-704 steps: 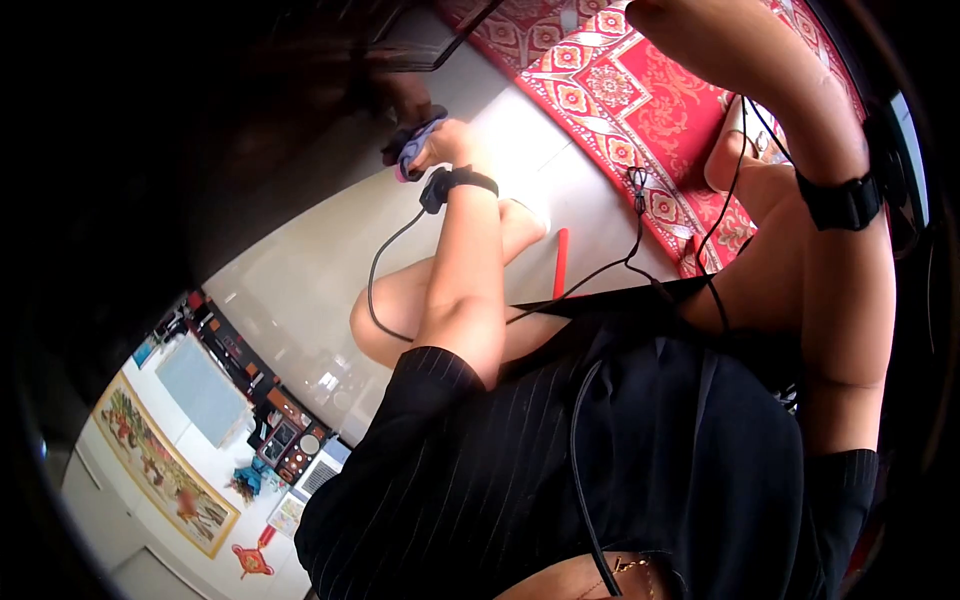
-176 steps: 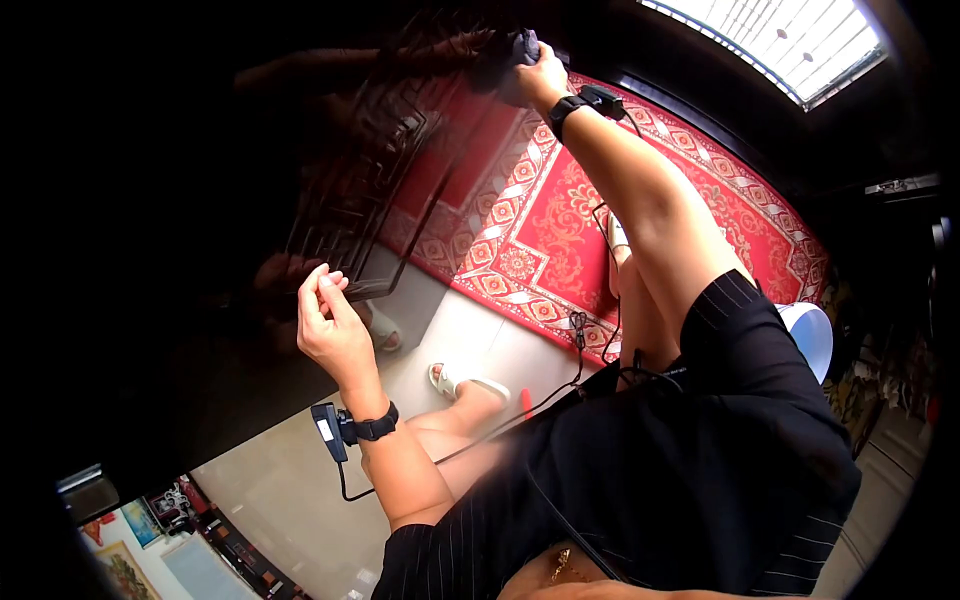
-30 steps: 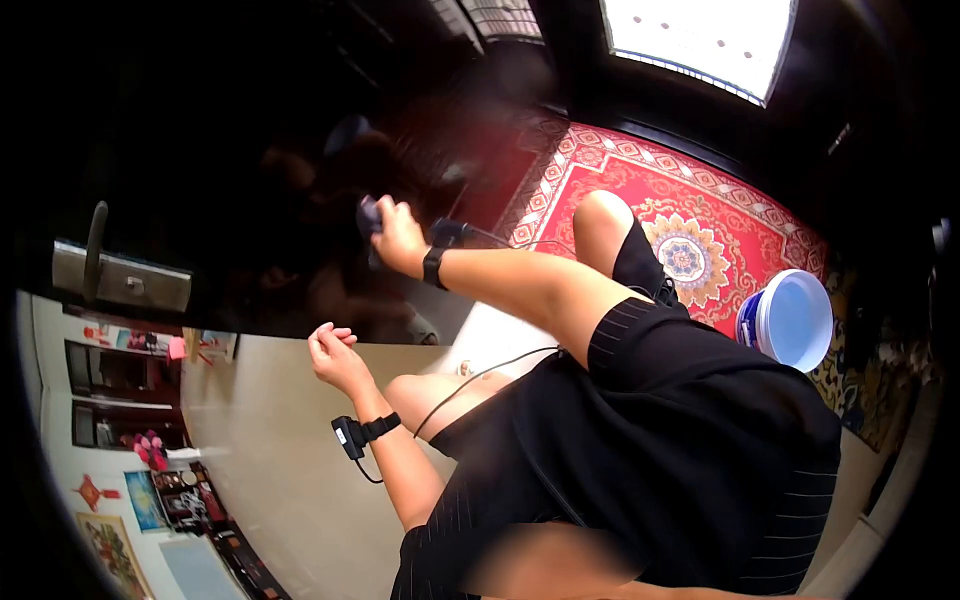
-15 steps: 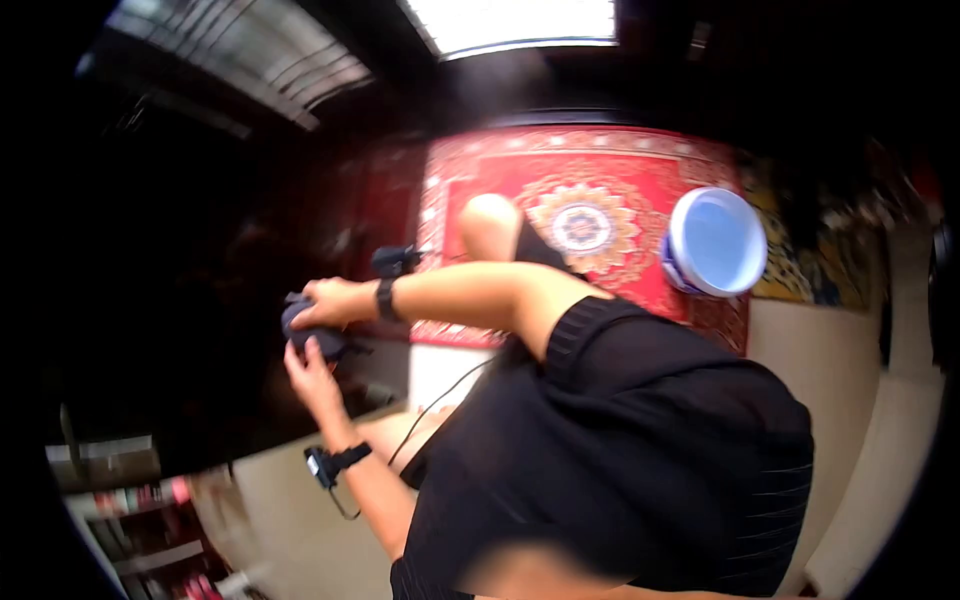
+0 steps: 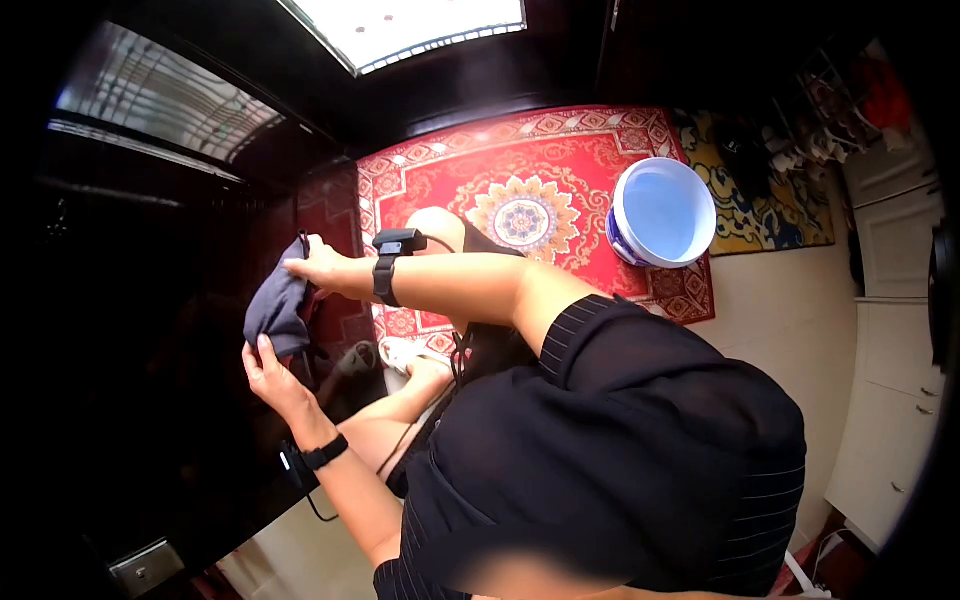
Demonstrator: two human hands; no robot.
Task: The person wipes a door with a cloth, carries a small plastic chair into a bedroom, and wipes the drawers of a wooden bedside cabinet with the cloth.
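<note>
A dark grey-blue cloth (image 5: 277, 308) hangs stretched between both hands, in front of a dark glossy panel (image 5: 150, 330). My right hand (image 5: 318, 265) pinches its upper end, with the thumb lying on top. At the lower end, my left hand (image 5: 275, 385) grips the cloth's edge between thumb and fingers. Something reddish shows just behind the cloth, but I cannot tell whether it is a reflection. Each wrist carries a black strap with a small device.
A white bucket (image 5: 665, 213) with a bluish inside stands on the red patterned rug (image 5: 440, 180). Beyond it lies a yellow and blue mat (image 5: 790, 215). White cabinets (image 5: 885, 400) line the right side. My slippered foot (image 5: 410, 358) rests beside the panel.
The cloth has gone from bunched up to spread out, and my hands have moved farther apart. The view has shifted, so the bucket and rug sit farther left.
</note>
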